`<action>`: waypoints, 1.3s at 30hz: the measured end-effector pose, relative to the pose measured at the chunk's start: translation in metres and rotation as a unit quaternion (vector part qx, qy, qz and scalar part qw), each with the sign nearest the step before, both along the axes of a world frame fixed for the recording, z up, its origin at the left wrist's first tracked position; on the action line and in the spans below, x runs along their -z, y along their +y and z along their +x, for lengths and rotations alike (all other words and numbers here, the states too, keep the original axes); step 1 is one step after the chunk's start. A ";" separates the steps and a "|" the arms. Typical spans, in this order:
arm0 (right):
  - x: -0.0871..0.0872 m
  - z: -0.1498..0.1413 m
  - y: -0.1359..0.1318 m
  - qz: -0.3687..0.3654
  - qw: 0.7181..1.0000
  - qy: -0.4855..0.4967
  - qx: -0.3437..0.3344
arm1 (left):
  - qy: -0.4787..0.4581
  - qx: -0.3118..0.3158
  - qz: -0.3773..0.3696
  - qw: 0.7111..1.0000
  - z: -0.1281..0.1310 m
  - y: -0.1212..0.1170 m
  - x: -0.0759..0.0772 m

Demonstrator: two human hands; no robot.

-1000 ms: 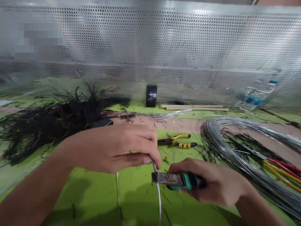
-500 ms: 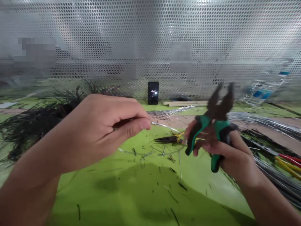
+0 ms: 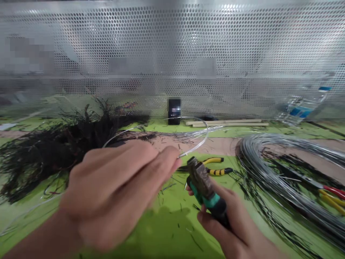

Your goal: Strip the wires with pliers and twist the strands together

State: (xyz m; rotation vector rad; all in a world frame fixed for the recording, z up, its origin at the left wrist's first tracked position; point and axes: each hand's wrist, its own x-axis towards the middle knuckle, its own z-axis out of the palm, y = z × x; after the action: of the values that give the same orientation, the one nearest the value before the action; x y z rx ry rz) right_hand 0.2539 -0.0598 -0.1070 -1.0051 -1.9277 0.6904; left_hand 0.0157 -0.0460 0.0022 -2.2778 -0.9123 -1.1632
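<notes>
Left hand [image 3: 115, 190] pinches wire [image 3: 202, 141]; right hand [image 3: 238, 225] clasps pliers [image 3: 201, 178]: apparently wire-working, any next bite calling for steady alignment.

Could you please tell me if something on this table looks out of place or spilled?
Mainly litter: short dark clippings lie scattered over the green surface, which looks untidy. The bottle at the far right appears to lean, though lens distortion may cause that. No spilled liquid shows.
</notes>
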 end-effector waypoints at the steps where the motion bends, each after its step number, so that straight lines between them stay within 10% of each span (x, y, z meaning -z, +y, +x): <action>1: 0.005 -0.002 -0.001 -0.003 1.000 0.002 0.012 | -0.016 -0.031 0.032 0.999 0.002 0.000 0.005; 7: 0.031 -0.003 -0.009 -0.018 0.992 0.023 0.123 | 0.078 0.046 0.068 0.994 0.012 0.002 0.002; 11: 0.016 -0.007 -0.002 0.043 0.997 0.014 0.061 | 0.076 0.024 0.140 0.987 0.013 0.005 -0.001; 19: 0.006 -0.015 0.008 0.115 0.993 0.030 0.018 | 0.067 -0.066 0.058 0.994 0.016 -0.006 0.015; 30: -0.004 -0.019 0.016 0.129 0.989 0.067 -0.005 | 0.008 0.005 -0.025 1.000 0.023 0.001 0.015; 39: 0.022 -0.014 0.012 0.106 0.993 0.036 0.045 | -0.090 0.048 -0.134 0.986 0.032 -0.008 0.013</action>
State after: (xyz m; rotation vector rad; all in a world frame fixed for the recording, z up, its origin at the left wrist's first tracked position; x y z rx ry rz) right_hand 0.2399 -0.0476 -0.1291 -0.9167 -1.8372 0.4536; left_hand 0.0477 -0.0543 -0.0106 -2.4818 -1.0956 -1.3778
